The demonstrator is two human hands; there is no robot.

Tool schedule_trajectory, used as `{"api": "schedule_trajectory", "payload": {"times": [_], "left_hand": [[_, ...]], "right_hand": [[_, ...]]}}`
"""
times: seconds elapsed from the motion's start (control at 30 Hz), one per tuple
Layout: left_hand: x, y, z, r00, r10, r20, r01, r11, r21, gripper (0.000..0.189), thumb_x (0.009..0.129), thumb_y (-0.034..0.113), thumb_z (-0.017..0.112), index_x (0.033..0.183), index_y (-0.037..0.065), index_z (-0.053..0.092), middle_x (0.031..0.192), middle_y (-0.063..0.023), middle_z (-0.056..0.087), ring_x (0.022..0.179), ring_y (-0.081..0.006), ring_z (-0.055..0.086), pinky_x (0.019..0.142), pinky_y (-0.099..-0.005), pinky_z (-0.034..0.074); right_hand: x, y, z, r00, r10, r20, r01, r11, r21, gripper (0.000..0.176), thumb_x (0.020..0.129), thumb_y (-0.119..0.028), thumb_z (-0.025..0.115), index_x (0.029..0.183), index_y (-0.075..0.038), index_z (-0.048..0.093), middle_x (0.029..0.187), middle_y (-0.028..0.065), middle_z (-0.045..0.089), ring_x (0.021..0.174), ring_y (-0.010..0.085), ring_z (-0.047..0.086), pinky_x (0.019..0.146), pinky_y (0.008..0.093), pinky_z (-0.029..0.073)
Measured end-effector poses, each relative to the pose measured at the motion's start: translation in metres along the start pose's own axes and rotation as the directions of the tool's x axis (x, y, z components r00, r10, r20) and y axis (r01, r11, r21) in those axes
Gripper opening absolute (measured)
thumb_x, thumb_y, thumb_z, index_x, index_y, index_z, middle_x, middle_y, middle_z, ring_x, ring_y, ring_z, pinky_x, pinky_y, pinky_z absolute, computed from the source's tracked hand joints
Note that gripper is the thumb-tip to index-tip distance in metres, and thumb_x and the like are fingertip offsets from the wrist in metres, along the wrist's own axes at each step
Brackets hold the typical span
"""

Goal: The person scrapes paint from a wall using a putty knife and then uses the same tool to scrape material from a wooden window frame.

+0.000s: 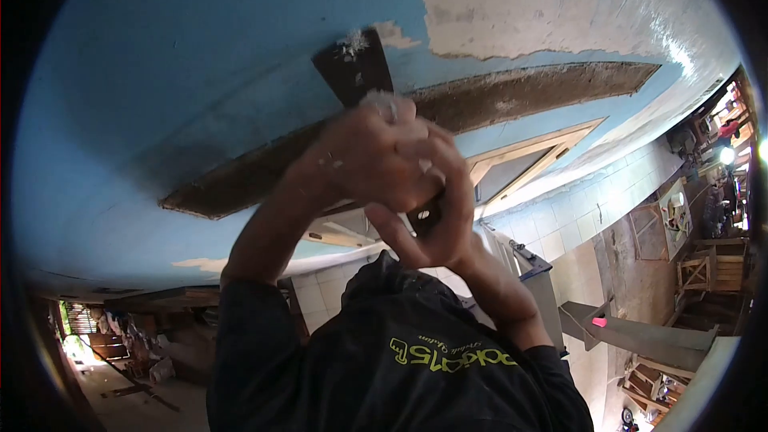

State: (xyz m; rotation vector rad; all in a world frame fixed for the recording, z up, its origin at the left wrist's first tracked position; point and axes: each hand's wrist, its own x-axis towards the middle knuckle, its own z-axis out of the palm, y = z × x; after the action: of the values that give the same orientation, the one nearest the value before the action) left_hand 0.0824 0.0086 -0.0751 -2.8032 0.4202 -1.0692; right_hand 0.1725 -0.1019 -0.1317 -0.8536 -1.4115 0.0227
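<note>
A wide-bladed scraper (358, 72) lies with its dark blade against a blue painted surface (240, 40), and whitish flakes sit on the blade. My left hand (372, 152) is closed round it just below the blade, with pale dust on the fingers. Lower down, my right hand (448, 220) wraps the handle, whose dark end with a hole shows beside the thumb. The two hands overlap, so most of the handle is hidden. Close to the blade, a pale bare patch (520, 8) with ragged edges breaks the blue paint.
A long brown strip (544, 96) crosses the blue surface behind my hands. Beyond it are wood-framed openings (544, 156). White tiles (592, 200) line the right side, near a grey beam-like piece (640, 336) bearing a pink item. Wooden furniture (712, 268) stands at far right.
</note>
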Motion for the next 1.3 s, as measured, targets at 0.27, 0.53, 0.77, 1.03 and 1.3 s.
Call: {"api": "schedule_trajectory", "payload": {"times": [0.27, 0.53, 0.77, 1.03, 1.3], "left_hand": [[-0.015, 0.008, 0.007, 0.999, -0.025, 0.039, 0.025, 1.0, 0.003, 0.019, 0.053, 0.021, 0.071, 0.05, 0.022, 0.052, 0.067, 0.0043, 0.049, 0.063, -0.0143, 0.053, 0.054, -0.0304, 0.045], [-0.009, 0.005, 0.0, 0.999, -0.013, -0.032, 0.013, 1.0, -0.008, 0.019, 0.053, 0.02, 0.071, 0.051, 0.022, 0.052, 0.069, 0.0045, 0.05, 0.065, -0.0143, 0.054, 0.055, -0.0299, 0.045], [-0.006, -0.001, -0.009, 1.0, 0.008, -0.012, -0.008, 0.998, 0.056, 0.022, 0.052, 0.019, 0.071, 0.048, 0.023, 0.05, 0.066, 0.0043, 0.049, 0.063, -0.0157, 0.053, 0.051, -0.0302, 0.044], [-0.023, 0.006, 0.0, 0.998, -0.067, -0.017, 0.067, 0.998, 0.01, 0.021, 0.053, 0.021, 0.071, 0.05, 0.021, 0.05, 0.065, 0.0039, 0.049, 0.061, -0.018, 0.051, 0.051, -0.0314, 0.044], [-0.031, 0.012, 0.003, 0.989, -0.15, 0.015, 0.15, 0.989, -0.003, 0.018, 0.054, 0.023, 0.071, 0.053, 0.02, 0.054, 0.065, 0.003, 0.05, 0.062, -0.019, 0.052, 0.054, -0.0335, 0.045]], "right_hand": [[-0.023, 0.004, 0.006, 0.997, 0.066, 0.037, -0.068, 0.997, 0.031, 0.063, 0.073, -0.011, 0.075, 0.126, 0.0, 0.043, 0.119, 0.0266, 0.049, 0.108, 0.0388, 0.056, 0.086, 0.0408, 0.049], [-0.013, -0.005, 0.004, 0.999, 0.037, 0.035, -0.038, 0.999, 0.031, 0.065, 0.073, -0.011, 0.077, 0.127, -0.001, 0.043, 0.12, 0.0256, 0.048, 0.109, 0.0402, 0.055, 0.085, 0.0426, 0.05], [0.002, -0.006, 0.007, 1.0, -0.002, 0.018, 0.002, 0.999, 0.035, 0.063, 0.073, -0.012, 0.077, 0.126, 0.0, 0.045, 0.12, 0.0255, 0.048, 0.109, 0.0398, 0.056, 0.084, 0.0418, 0.05], [-0.008, -0.004, 0.009, 0.998, 0.036, 0.058, -0.037, 0.999, 0.022, 0.063, 0.074, -0.013, 0.077, 0.127, -0.001, 0.045, 0.121, 0.0264, 0.047, 0.108, 0.0388, 0.057, 0.084, 0.0412, 0.05], [-0.019, -0.006, 0.012, 0.996, 0.049, 0.079, -0.05, 0.999, 0.007, 0.066, 0.074, -0.012, 0.075, 0.13, 0.0, 0.042, 0.121, 0.0254, 0.047, 0.107, 0.0377, 0.057, 0.084, 0.0402, 0.05]]}}
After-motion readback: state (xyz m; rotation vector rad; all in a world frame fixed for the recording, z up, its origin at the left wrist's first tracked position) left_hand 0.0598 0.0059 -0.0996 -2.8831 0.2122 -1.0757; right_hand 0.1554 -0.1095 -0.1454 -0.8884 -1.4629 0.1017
